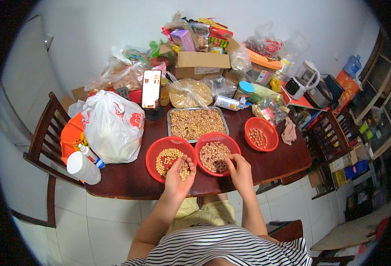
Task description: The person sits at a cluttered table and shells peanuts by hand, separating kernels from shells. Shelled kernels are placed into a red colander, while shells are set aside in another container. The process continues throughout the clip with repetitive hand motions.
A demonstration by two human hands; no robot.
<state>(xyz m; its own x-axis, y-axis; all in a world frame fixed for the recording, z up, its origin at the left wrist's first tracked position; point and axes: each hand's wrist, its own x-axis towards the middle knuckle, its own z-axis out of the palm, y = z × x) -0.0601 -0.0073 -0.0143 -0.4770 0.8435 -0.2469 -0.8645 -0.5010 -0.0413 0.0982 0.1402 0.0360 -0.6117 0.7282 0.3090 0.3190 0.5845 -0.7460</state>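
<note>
My left hand (178,181) is cupped palm up over the right rim of a red plastic basket (151,151) with yellow soybeans (168,155) in it. Mixed beans (184,169) lie in that palm, some pale yellow, some brownish. My right hand (241,172) hovers at the right rim of a second red basket (234,143), thumb and fingertips drawn together. Whether anything sits between them is too small to tell. This basket holds light brown beans or peanuts (212,154) and a dark patch of beans (219,166). Behind both, a metal tray (227,123) carries mixed beans (197,123).
A third red basket (275,134) with some nuts stands right, beside a pink cloth (288,131). Left are a white plastic bag (114,129), a paper roll (84,168) and an upright phone (151,89). A bag of soybeans (190,93) and a cardboard box (202,61) line the back.
</note>
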